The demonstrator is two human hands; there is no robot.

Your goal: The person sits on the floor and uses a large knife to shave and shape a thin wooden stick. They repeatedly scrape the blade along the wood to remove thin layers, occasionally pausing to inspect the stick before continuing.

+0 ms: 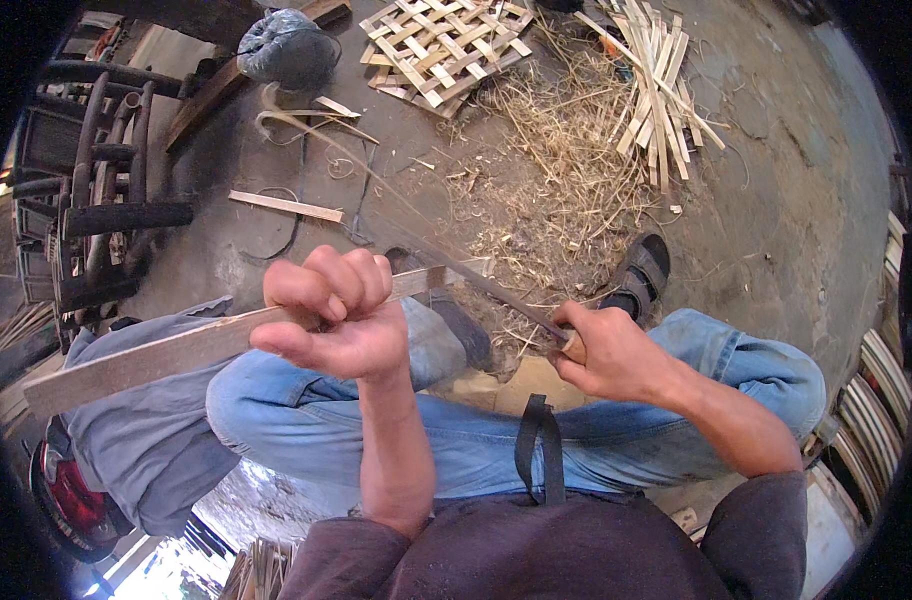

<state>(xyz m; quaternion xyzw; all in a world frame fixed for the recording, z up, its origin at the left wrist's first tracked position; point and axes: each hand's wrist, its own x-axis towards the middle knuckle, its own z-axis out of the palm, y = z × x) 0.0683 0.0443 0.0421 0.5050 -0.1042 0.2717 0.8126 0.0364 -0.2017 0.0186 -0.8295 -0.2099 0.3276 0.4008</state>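
Note:
My left hand [346,325] is closed, palm side showing, with its curled fingers around a long flat wooden strip [141,362]. The strip slants across my left knee, one end far out to the left, the other near the middle. Closed as well, my right hand [611,348] grips a knife [508,298] by its handle. Its dark narrow blade points up and left, over the far end of the strip. A thin, blurred sliver [386,185] trails from near the blade toward the upper left; where it is attached is unclear.
Shavings [566,150] litter the floor ahead, beside a pile of pale strips [659,100] and a woven lattice panel [446,45]. A short wooden piece [286,206] lies at left, near a dark frame [111,180] and a stuffed plastic bag [288,48]. Curved strips [871,425] stand at right.

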